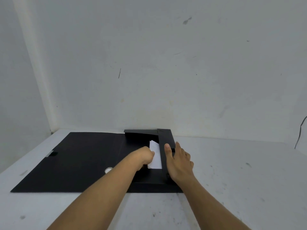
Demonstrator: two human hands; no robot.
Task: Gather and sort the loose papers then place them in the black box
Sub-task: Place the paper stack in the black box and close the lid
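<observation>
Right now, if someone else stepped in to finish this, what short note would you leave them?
Left hand: closed on the white papers, pushing them into the black box.
Right hand: open, steadying the box's right side flap.
The lid lies flat, open to the left on the table.
Done: papers gathered, none loose in sight.
Left: seat the papers, let go, probably close the lid.

Scuffed, stained white walls (166,63) meeting in a corner behind a marked white table (240,180).

Matt black box (86,156) — white papers (156,156) inside — on scuffed pale table (240,180).
</observation>
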